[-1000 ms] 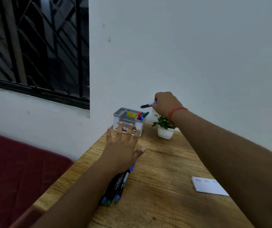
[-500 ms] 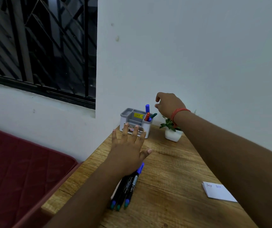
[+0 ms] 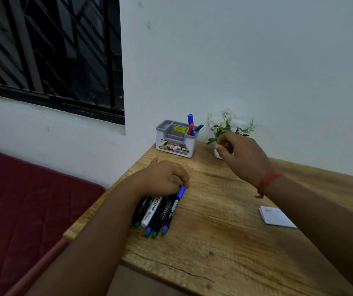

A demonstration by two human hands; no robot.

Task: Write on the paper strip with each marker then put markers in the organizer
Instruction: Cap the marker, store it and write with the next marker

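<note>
A grey and white organizer (image 3: 175, 144) stands at the far edge of the wooden table (image 3: 224, 242), against the wall. Its right compartment holds a blue marker (image 3: 190, 119), a red one and a green one. Several markers (image 3: 158, 212) lie side by side on the table's left part. My left hand (image 3: 162, 178) rests on their far ends with curled fingers touching a blue-capped marker (image 3: 176, 199). My right hand (image 3: 241, 154) hovers empty with loosely curled fingers, right of the organizer. The white paper strip (image 3: 276, 216) with faint writing lies to the right.
A small white pot with a flowering plant (image 3: 226, 124) stands right of the organizer, partly behind my right hand. A dark red mattress (image 3: 28, 210) lies beyond the table's left edge. A barred window (image 3: 49, 50) is in the wall at upper left.
My right hand dropped the blue marker into the organizer, then drew back and down to the right. My left hand curled its fingers and pulled back onto the markers lying on the table.
</note>
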